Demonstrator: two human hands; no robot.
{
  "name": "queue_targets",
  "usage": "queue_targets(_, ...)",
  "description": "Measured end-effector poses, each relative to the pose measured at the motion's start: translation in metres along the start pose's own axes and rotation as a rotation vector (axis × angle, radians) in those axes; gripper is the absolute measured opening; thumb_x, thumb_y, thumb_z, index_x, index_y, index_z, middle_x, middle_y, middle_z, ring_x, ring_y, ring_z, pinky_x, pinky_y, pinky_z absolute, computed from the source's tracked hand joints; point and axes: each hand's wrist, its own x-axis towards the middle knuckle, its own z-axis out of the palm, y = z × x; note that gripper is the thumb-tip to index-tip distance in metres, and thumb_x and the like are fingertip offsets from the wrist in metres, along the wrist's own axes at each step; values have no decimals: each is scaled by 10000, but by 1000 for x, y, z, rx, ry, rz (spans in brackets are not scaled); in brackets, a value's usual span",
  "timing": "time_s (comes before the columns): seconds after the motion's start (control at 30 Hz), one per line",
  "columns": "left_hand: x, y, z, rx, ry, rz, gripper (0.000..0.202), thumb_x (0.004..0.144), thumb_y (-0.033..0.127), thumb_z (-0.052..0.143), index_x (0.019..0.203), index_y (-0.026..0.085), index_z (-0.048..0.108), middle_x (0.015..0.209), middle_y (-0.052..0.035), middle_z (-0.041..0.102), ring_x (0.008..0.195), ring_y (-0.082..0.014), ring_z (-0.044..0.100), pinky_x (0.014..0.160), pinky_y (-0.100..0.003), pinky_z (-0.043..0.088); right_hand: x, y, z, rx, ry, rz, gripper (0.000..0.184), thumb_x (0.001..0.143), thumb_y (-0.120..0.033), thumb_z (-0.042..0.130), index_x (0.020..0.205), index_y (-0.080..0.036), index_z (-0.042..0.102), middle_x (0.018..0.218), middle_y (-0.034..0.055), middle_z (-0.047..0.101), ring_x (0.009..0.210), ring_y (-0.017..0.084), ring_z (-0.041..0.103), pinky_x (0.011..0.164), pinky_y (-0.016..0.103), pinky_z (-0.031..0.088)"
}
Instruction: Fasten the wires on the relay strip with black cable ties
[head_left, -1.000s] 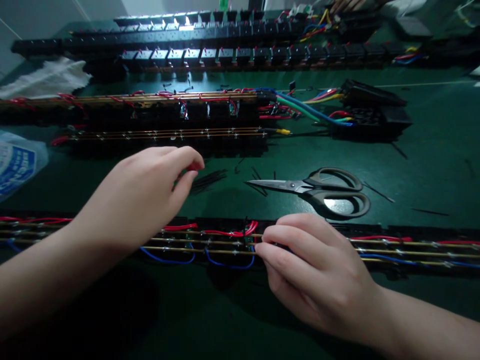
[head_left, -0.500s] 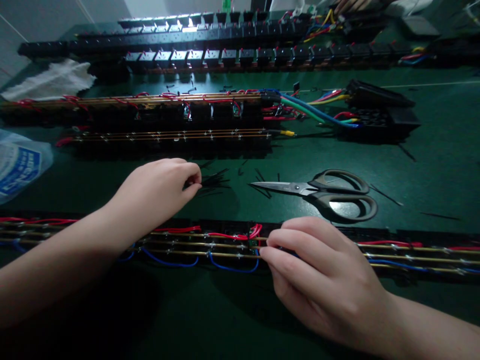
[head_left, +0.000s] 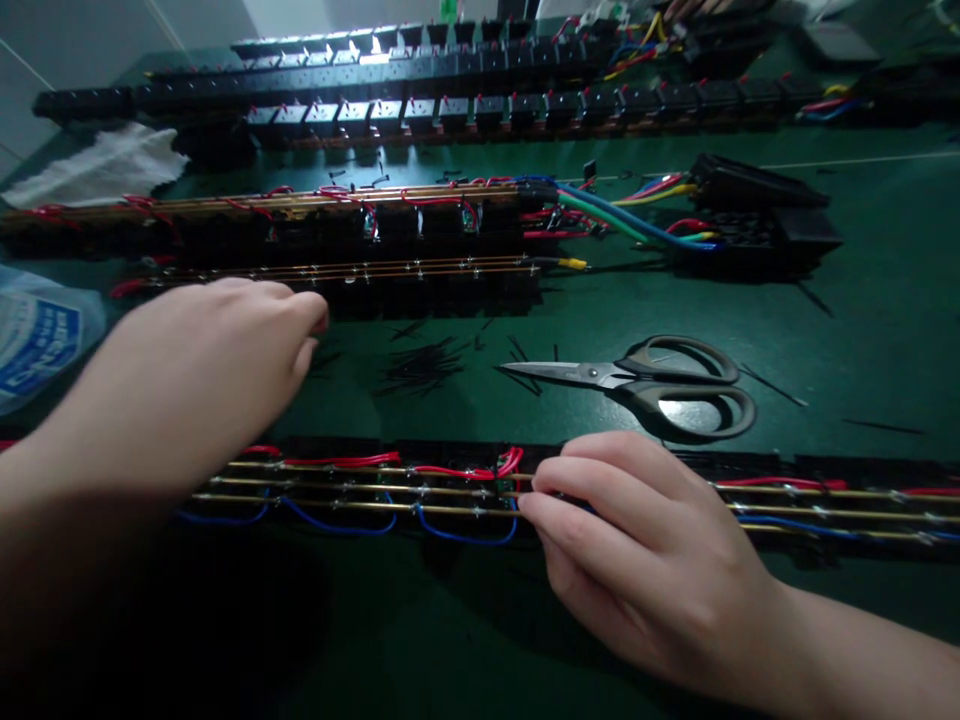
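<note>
A long black socket strip (head_left: 360, 488) with brass bars and red and blue wires lies across the near part of the green table. My right hand (head_left: 652, 560) rests on its middle, fingertips pressed together on the bars beside a red wire loop. My left hand (head_left: 202, 375) hovers above the strip's left part, fingers curled in; what they hold, if anything, is hidden. A small heap of thin black ties (head_left: 424, 365) lies just right of the left hand's fingertips.
Grey-handled scissors (head_left: 652, 385) lie shut behind my right hand. Two more wired strips (head_left: 337, 270) sit further back, with a black box and coloured cables (head_left: 757, 225) at right. Rows of socket strips (head_left: 450, 85) line the far edge. A plastic bag (head_left: 37, 335) and white cloth (head_left: 105, 165) lie left.
My left hand reached to the heap of black ties, pinched there, then drew back to the left and nearer. My right hand stayed on the strip.
</note>
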Motion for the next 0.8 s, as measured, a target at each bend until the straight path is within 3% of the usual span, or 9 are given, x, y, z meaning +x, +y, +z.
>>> queue_targets(0.03, -2, -8, -2, 213, -15, -21, 242, 895, 448, 409, 880, 262, 563, 854, -58, 560, 815, -286, 510, 718, -417, 321, 0, 0, 0, -1, 2, -2, 125, 855, -125, 577, 937, -124, 671, 943, 79, 675, 916, 207, 546, 816, 364, 498)
queue_targets(0.07, -3, -15, -3, 281, -72, -38, 236, 884, 465, 419, 890, 278, 563, 860, -51, 576, 804, -284, 518, 686, -406, 315, 0, 0, 1, -3, 2, 3, 126, 854, -124, 576, 936, -124, 672, 943, 79, 675, 917, 207, 547, 815, 364, 497)
queue_targets(0.2, -1, -26, 1, 268, -251, -30, 224, 868, 461, 443, 872, 272, 563, 848, -35, 614, 772, -275, 567, 674, -407, 380, 2, 0, 1, -1, 5, 8, 134, 871, -130, 556, 941, -134, 670, 944, 72, 677, 916, 202, 543, 811, 360, 497)
queue_targets(0.37, 3, -9, 2, 416, -274, -9, 261, 920, 418, 381, 968, 248, 574, 896, -27, 646, 780, -237, 617, 645, -356, 425, 2, 0, 0, 3, 1, 2, 126, 856, -117, 577, 941, -121, 671, 957, 77, 673, 919, 206, 537, 807, 363, 487)
queue_targets(0.57, 11, 3, 1, 444, -319, -137, 175, 878, 300, 433, 899, 227, 590, 946, -68, 695, 851, -272, 652, 624, -321, 408, 2, 0, 1, 8, -9, 2, 120, 860, -127, 575, 935, -118, 668, 955, 80, 667, 924, 208, 527, 817, 367, 480)
queue_targets(0.8, 13, 11, -6, 404, -356, -188, 224, 887, 328, 405, 835, 234, 601, 931, -62, 682, 822, -263, 641, 636, -329, 400, 2, 0, 1, 4, 1, -2, 126, 853, -120, 584, 945, -117, 670, 958, 80, 670, 921, 208, 533, 813, 368, 480)
